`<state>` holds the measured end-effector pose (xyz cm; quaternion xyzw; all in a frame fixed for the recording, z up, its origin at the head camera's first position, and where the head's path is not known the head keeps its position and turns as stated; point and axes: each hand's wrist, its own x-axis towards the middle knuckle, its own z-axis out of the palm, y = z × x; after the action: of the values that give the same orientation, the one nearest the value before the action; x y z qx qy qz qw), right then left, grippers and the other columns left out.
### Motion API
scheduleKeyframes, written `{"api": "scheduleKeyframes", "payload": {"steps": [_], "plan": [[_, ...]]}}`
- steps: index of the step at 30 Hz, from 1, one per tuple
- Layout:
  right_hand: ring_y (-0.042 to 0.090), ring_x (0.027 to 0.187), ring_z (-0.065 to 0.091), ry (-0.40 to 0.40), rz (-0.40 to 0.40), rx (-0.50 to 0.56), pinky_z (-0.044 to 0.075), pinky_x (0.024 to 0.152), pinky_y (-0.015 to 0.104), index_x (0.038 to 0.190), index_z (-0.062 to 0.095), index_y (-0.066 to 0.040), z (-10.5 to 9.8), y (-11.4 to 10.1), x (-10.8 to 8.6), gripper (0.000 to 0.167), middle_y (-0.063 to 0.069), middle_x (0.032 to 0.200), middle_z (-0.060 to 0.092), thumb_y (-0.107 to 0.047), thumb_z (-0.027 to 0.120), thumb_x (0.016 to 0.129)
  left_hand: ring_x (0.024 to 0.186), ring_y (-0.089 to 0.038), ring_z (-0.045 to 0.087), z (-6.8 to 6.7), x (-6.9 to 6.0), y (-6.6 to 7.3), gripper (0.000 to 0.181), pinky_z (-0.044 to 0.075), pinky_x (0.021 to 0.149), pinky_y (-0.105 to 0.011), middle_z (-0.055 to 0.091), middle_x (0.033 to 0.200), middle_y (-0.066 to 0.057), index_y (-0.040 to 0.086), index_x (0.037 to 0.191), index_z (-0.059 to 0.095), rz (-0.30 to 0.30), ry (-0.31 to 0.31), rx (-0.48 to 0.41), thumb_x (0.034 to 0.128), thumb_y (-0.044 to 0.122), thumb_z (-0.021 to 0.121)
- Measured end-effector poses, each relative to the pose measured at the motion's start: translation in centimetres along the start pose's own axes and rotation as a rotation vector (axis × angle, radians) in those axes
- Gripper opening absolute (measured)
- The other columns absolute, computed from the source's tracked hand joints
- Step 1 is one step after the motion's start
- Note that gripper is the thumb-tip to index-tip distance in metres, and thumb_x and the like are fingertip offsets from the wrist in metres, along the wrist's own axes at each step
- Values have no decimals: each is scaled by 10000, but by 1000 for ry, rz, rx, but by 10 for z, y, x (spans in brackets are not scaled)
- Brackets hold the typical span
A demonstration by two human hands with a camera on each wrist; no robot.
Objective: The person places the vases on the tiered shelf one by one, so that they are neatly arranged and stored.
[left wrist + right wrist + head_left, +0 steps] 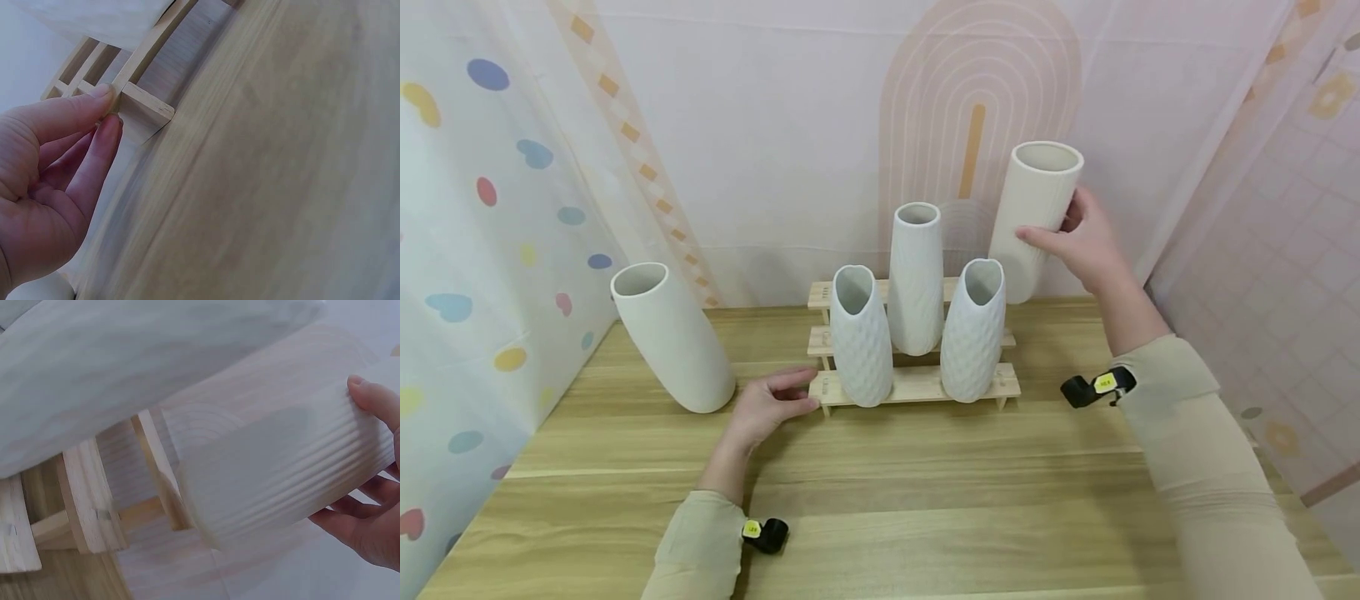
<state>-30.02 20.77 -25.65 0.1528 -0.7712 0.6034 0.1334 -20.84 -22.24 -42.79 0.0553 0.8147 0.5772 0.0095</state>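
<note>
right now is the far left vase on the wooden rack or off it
Off: the far left vase stands on the table, and the left hand shows between it and the rack.

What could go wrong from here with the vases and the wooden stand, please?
The ribbed vase in the right hand might knock the front-right vase, which looks close to it in the head view. The left hand pinches the end of the wooden stand; a tug could perhaps topple the vases on it.
</note>
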Motion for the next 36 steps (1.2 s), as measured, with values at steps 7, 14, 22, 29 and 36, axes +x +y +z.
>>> {"api": "scheduleKeyframes", "payload": {"steps": [7, 14, 22, 29, 36], "plan": [[260, 1192, 522, -42, 33, -51, 447, 1000, 438, 1457, 389, -99, 20, -2, 12, 747, 114, 1377, 515, -140, 793, 830, 1025, -243, 635, 0, 0, -1, 505, 523, 768, -184, 549, 1392, -194, -8, 1293, 637, -4, -2, 5, 826, 69, 812], [294, 1189, 525, -43, 44, -54, 445, 1003, 460, 1451, 380, -68, 32, 3, 21, 765, 139, 1370, 514, -126, 798, 814, 957, -123, 640, 2, 2, -5, 505, 532, 772, -202, 565, 1380, -175, 2, 1287, 647, -9, 0, 15, 818, 77, 820], [303, 1200, 520, -27, 49, -23, 440, 1014, 464, 1458, 373, -68, 37, 5, 24, 764, 148, 1378, 506, -115, 790, 819, 950, -112, 638, 2, 3, -6, 503, 535, 772, -206, 566, 1380, -172, 3, 1285, 649, -13, 0, 12, 816, 62, 818], [293, 1200, 508, -34, 54, -16, 438, 1013, 461, 1474, 356, -96, 38, 6, 25, 773, 141, 1395, 493, -150, 783, 832, 968, -141, 640, 2, 3, -4, 500, 531, 765, -195, 559, 1378, -202, -16, 1284, 643, 4, 1, 12, 824, 78, 815], [296, 1194, 504, -56, 41, 0, 434, 1007, 465, 1481, 342, -103, 35, 11, 23, 756, 138, 1397, 485, -152, 760, 854, 944, -98, 638, 4, 4, -5, 508, 535, 759, -196, 574, 1362, -196, -19, 1282, 643, 18, -5, 18, 818, 86, 822]]}}
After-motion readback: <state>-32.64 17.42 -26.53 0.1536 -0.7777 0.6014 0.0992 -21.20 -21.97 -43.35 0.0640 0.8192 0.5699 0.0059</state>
